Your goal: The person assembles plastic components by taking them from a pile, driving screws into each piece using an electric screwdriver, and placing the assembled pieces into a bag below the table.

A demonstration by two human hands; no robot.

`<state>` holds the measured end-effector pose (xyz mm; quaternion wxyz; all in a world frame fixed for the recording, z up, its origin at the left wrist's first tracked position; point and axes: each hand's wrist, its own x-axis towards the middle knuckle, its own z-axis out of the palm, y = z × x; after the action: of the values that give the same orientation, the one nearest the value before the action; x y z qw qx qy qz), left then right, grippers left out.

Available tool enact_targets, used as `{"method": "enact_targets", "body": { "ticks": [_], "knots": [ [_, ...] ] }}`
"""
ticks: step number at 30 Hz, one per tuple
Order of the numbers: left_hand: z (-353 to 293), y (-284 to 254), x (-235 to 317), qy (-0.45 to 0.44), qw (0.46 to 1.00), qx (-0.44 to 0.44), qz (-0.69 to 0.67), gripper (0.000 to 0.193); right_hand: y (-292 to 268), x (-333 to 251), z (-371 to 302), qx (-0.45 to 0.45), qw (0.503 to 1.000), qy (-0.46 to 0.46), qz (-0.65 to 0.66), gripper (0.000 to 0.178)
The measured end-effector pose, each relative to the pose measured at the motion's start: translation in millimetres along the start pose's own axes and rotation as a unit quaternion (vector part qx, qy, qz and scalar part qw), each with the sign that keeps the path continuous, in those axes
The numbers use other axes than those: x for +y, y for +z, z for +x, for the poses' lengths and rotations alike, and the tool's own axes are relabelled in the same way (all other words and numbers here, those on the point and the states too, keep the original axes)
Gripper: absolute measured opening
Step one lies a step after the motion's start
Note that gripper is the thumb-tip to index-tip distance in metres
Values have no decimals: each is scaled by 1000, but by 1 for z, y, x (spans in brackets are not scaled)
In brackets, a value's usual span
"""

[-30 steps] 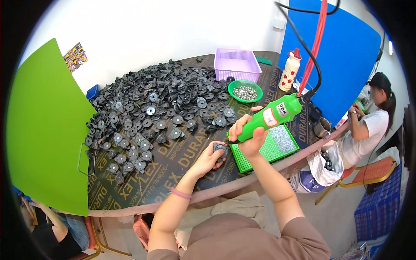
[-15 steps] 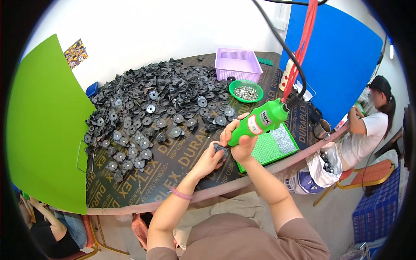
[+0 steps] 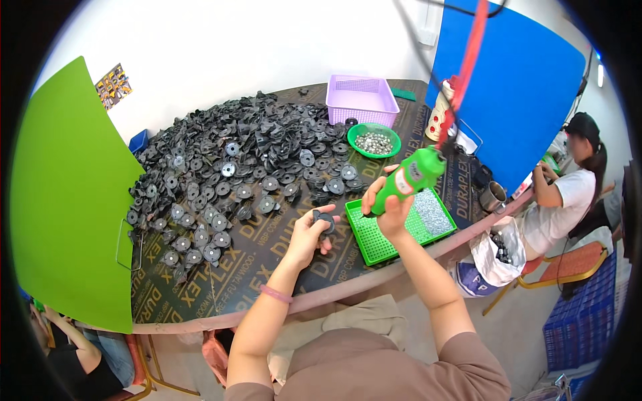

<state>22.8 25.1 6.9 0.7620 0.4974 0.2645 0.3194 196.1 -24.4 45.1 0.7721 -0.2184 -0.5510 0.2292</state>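
Observation:
In my left hand (image 3: pixel 307 239) I pinch a black round plastic part (image 3: pixel 326 222) between thumb and fingers, above the table's near middle. My right hand (image 3: pixel 390 212) is wrapped round a green electric screwdriver (image 3: pixel 404 180), held tilted over a green perforated tray (image 3: pixel 374 240). One side of that tray holds a heap of small silvery screws (image 3: pixel 433 214). The screwdriver's tip points down and left, apart from the black part. To the left and beyond spreads a big pile of similar black parts (image 3: pixel 254 144), several with a metal disc in the middle.
A green bowl (image 3: pixel 352 136) of small metal pieces stands before a lilac basket (image 3: pixel 361 117). A red cord (image 3: pixel 468 70) hangs to the screwdriver. Green (image 3: pixel 73 194) and blue (image 3: pixel 505 93) panels flank the table. A metal cup (image 3: pixel 493 197) sits right; a person (image 3: pixel 568 194) works beyond.
My hands have moved apart. The screwdriver has lifted off the black part and gone right; my left hand has drawn left with the part still in it.

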Motion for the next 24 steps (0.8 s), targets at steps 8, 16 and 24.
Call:
{"method": "enact_targets", "body": {
  "ticks": [8, 16, 24],
  "knots": [
    [1, 1, -4, -57, 991, 16, -123, 20, -6, 17, -13, -21, 998, 57, -33, 64],
    [4, -5, -9, -76, 983, 22, -167, 33, -3, 14, -14, -24, 995, 79, -51, 64],
    [3, -4, -9, -75, 984, 32, -161, 30, -1, 14, -16, -23, 996, 66, -56, 63]
  ]
}}
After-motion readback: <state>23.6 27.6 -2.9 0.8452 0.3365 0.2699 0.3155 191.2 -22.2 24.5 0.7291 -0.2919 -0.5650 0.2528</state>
